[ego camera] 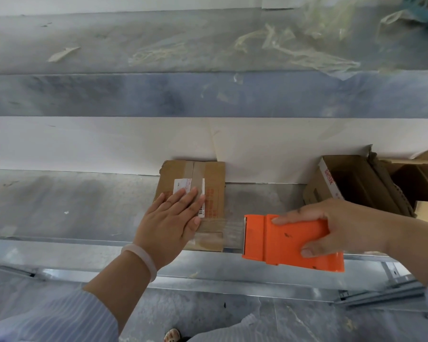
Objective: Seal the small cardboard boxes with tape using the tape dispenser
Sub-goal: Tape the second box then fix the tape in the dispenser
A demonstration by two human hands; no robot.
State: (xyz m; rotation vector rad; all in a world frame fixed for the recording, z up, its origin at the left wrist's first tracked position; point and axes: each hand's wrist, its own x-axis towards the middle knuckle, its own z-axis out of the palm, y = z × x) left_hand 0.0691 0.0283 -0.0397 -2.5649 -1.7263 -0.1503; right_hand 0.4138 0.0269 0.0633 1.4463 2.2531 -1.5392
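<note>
On the metal tabletop (84, 208), in the head view, a small cardboard box (215, 183) lies flat near centre, its far edge against a white sheet. The left hand (169, 218) rests on it with fingers spread flat, palm down, gripping nothing. At 3 o'clock of the box, the right hand (331, 225) is wrapped around an orange tape dispenser (289, 243), clear tape (232, 234) stretching from its blade onto the box's near end. At 2 o'clock, open cardboard boxes (356, 183) stand well apart

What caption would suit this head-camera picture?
Left hand steadies a small cardboard box while the right hand pulls tape from an orange dispenser.
</note>
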